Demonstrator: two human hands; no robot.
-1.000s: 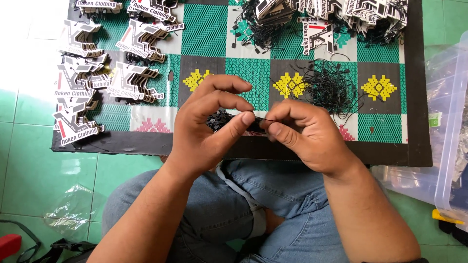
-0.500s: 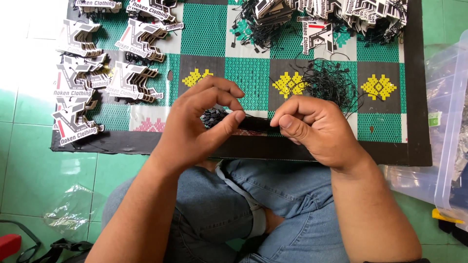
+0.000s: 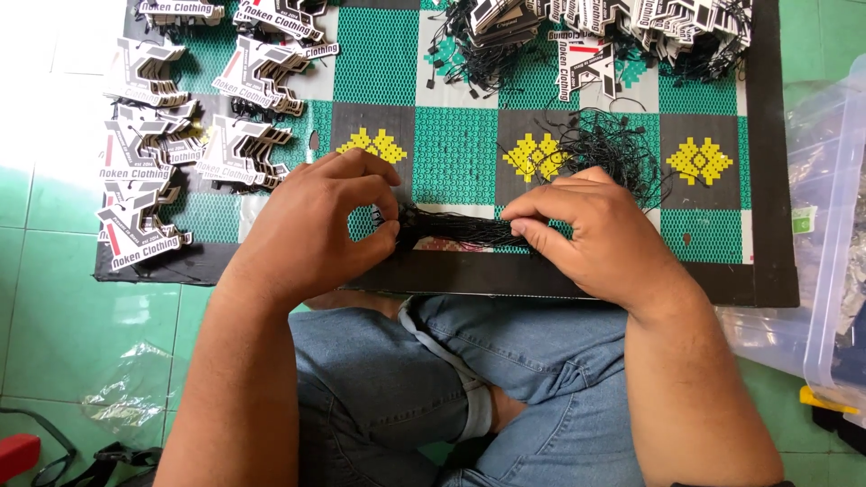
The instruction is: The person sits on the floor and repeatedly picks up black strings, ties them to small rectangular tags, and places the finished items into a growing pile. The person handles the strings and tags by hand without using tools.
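A bundle of thin black strings (image 3: 456,231) is stretched between my two hands, low over the green patterned mat (image 3: 460,149). My left hand (image 3: 316,225) pinches the bundle's left end between thumb and fingers. My right hand (image 3: 591,234) grips its right end. Just beyond my right hand lies a loose tangle of black strings (image 3: 613,149) on the mat.
Stacks of white, black and red paper hang tags (image 3: 153,162) lie on the mat's left side, and a heap of strung tags (image 3: 604,27) at the top. A clear plastic bin (image 3: 825,252) stands at the right. A crumpled plastic bag (image 3: 131,397) lies on the green floor tiles.
My hands have moved apart, pulling the black string bundle out longer between them. The tags and the loose tangle have not moved.
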